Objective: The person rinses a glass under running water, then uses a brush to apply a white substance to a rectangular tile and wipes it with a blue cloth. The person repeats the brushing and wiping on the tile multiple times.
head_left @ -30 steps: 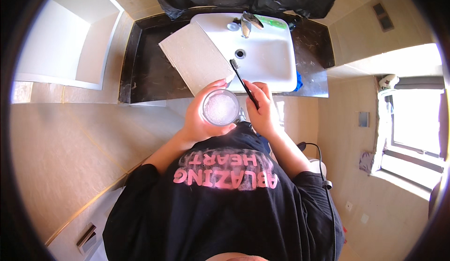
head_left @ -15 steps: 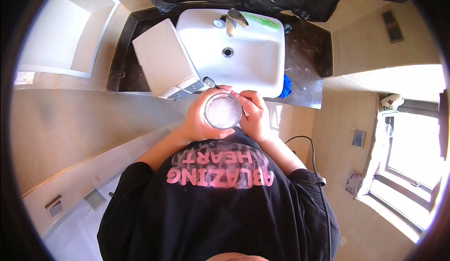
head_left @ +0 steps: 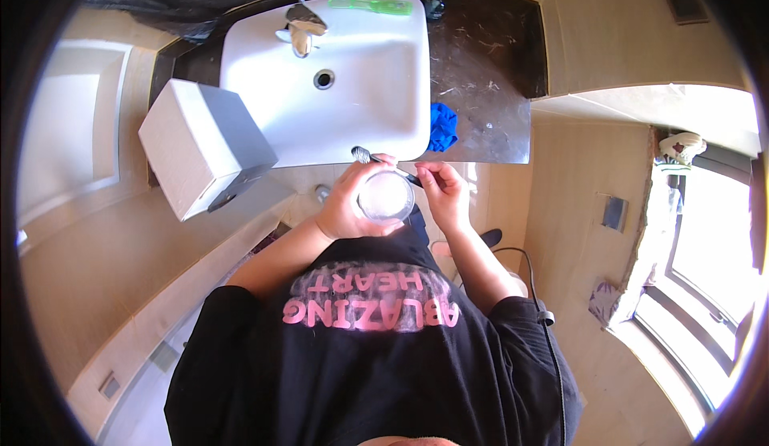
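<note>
A clear round cup [head_left: 386, 197] with whitish, foamy-looking contents is held in front of my shirt. My left hand [head_left: 346, 204] wraps round its left side, fingers on the far side and thumb on the near side. Just beyond the rim lies a thin dark-handled brush [head_left: 361, 154] with a pale, speckled head pointing to the sink; the left fingers cover part of its handle. To the right of the cup, my right hand [head_left: 444, 194] is closed in a pinch at the other end of the dark handle.
Ahead is a white sink [head_left: 376, 118] with a metal faucet [head_left: 303, 30] and a green tool [head_left: 372, 6] at its back edge. A grey-white box [head_left: 188, 146] overhangs the counter's front at left. Blue crumpled cloth [head_left: 442, 127] lies on the dark counter [head_left: 481, 86]. A window [head_left: 717, 254] is at right.
My right hand has drawn away from the cup to the right, and more of the dark handle shows. The view has shifted, so the sink and box appear farther left.
</note>
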A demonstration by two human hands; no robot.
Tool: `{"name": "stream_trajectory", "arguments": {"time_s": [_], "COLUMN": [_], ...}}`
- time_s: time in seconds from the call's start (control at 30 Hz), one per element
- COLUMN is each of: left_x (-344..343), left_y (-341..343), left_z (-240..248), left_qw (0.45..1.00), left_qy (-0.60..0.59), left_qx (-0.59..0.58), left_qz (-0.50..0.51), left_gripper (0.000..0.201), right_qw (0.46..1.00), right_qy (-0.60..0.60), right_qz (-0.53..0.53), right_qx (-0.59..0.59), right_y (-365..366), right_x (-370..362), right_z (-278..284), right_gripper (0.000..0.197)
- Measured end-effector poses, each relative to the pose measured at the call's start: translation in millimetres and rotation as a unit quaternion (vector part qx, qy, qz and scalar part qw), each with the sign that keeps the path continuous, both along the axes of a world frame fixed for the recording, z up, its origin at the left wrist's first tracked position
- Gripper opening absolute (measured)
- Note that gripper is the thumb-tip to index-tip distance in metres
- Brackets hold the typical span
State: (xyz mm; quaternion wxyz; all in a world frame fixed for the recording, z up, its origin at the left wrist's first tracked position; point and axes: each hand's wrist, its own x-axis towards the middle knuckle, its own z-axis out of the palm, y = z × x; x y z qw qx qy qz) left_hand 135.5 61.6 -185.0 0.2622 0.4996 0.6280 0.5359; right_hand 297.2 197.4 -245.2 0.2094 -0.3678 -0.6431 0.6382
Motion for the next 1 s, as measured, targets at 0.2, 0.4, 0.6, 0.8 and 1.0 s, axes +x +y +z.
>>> {"name": "stream_trajectory", "arguments": {"time_s": [0.2, 0.4, 0.6, 0.8, 1.0], "left_x": [13, 19, 5, -16, -25], "left_y": [32, 47, 18, -56, -145], "left_z": [-37, -49, -18, 17, 51], "left_qw": [0.999, 0.999, 1.0, 0.993, 0.966], "left_qy": [0.005, -0.005, 0.013, -0.01, 0.06], "left_qx": [-0.003, 0.007, 0.001, 0.038, 0.04], "left_qz": [-0.041, -0.033, 0.027, 0.115, 0.249], "left_gripper": [0.081, 0.081, 0.082, 0.087, 0.091], "right_qw": [0.973, 0.952, 0.941, 0.996, 0.94], "right_qy": [-0.202, -0.221, -0.24, 0.036, 0.222], "right_qz": [-0.069, -0.028, -0.117, -0.072, 0.12], "right_qx": [0.088, 0.208, 0.206, -0.048, -0.229], "right_y": [55, 57, 58, 46, -11], "right_x": [8, -10, -17, -62, -153], "right_z": [-88, -159, -152, -38, 67], "right_gripper": [0.026, 0.07, 0.019, 0.008, 0.012]}}
